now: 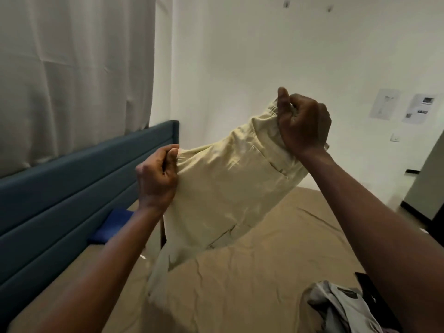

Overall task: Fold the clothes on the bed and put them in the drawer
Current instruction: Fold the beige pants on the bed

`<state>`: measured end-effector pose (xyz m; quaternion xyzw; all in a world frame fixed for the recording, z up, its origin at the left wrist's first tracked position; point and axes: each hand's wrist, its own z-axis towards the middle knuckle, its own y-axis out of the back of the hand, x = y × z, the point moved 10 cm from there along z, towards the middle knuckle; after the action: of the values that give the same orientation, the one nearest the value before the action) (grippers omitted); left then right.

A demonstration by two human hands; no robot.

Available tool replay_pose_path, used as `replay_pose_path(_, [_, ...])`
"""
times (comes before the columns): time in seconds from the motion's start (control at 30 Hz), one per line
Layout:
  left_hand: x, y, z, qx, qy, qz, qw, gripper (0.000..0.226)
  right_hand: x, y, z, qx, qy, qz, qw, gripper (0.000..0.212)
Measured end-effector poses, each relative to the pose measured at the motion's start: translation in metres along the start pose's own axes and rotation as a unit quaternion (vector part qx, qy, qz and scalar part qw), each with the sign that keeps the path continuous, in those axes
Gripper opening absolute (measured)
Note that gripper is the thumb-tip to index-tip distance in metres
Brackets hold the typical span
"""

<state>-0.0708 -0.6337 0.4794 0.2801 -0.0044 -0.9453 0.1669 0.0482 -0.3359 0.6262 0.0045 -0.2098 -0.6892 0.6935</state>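
Observation:
A pair of pale cream trousers (223,188) hangs in the air above the bed (276,255), its lower end trailing onto the tan sheet. My left hand (157,176) grips one end of the waist at the left. My right hand (302,123), higher up and to the right, grips the elastic waistband at the other end. The cloth is stretched between them, a back pocket showing. A heap of grey and dark clothes (341,306) lies at the bottom right of the bed. No drawer is in view.
A blue padded headboard (72,188) runs along the left under a white curtain (72,68). A folded blue cloth (113,227) lies by the headboard. White wall with papers (384,104) stands behind; a dark doorway edge (430,188) is at the right.

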Motion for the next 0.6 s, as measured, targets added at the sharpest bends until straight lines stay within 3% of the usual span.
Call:
replay_pose_path(0.13, [-0.033,-0.006,-0.015,0.171,-0.01,0.051,0.984,0.04,-0.009,0.026,-0.002,0.057,-0.014,0.011,0.998,0.073])
replay_pose_path(0.23, [-0.045,-0.004,-0.027,0.289,0.081,0.038,0.953,0.037,-0.015,0.031,-0.004,0.164,-0.023,0.037,0.985,0.078])
replay_pose_path(0.3, [-0.056,-0.01,-0.052,0.465,0.168,-0.02,0.869,0.038,-0.019,0.031,-0.006,0.272,-0.037,0.042,0.961,0.073])
replay_pose_path(0.37, [-0.074,-0.005,-0.075,0.596,0.192,-0.046,0.779,0.04,-0.016,0.035,-0.008,0.366,-0.04,0.033,0.929,0.065])
replay_pose_path(0.4, [-0.084,-0.001,-0.08,0.624,0.187,-0.061,0.756,0.042,-0.01,0.04,-0.007,0.394,-0.027,0.015,0.919,0.064])
replay_pose_path(0.5, [-0.109,0.003,-0.085,0.625,0.213,-0.151,0.736,0.052,0.003,0.059,0.003,0.445,0.025,-0.053,0.894,0.062])
replay_pose_path(0.6, [-0.12,-0.001,-0.095,0.597,0.258,-0.272,0.709,0.034,0.008,0.066,0.021,0.46,0.04,-0.066,0.884,0.05])
